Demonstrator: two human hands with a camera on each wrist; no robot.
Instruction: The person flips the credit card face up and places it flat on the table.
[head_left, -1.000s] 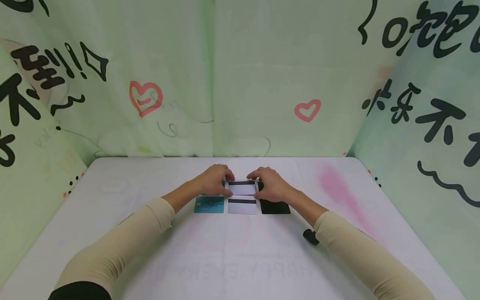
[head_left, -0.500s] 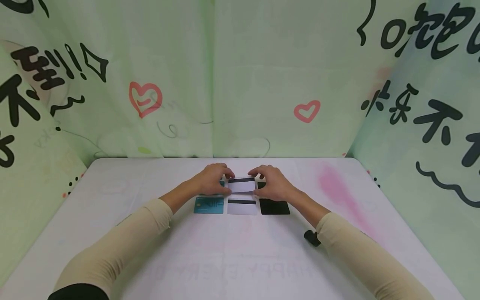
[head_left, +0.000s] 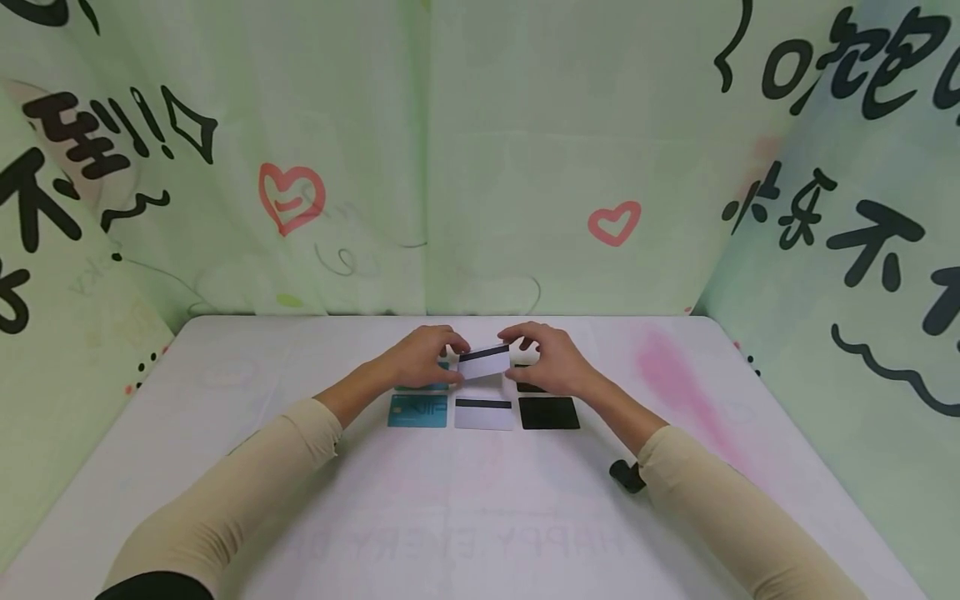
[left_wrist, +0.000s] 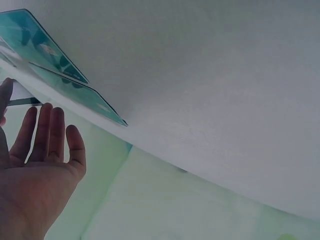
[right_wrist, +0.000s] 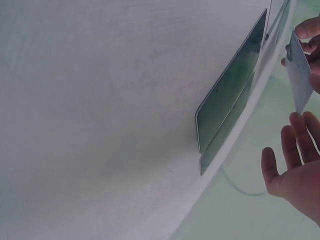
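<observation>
We hold one white striped card (head_left: 484, 362) up between both hands, just above the rows of cards on the worktop (head_left: 465, 517).

Taking the white card lying flat (head_left: 483, 414) as our landmark: nearest us the pale worktop shows faint mirrored lettering, and a small black object (head_left: 621, 475) sits by our right sleeve, nearer than the landmark and to its right. A teal card (head_left: 417, 411) lies just left of the landmark, a black card (head_left: 549, 412) just right. Right behind it, our left hand (head_left: 423, 358) pinches the lifted card's left end and our right hand (head_left: 543, 358) pinches its right end, the card tilted. Beyond, a pink smear (head_left: 667, 367) marks the worktop, and green cloth walls (head_left: 480, 167) with red hearts and black brush lettering close in the room.
</observation>
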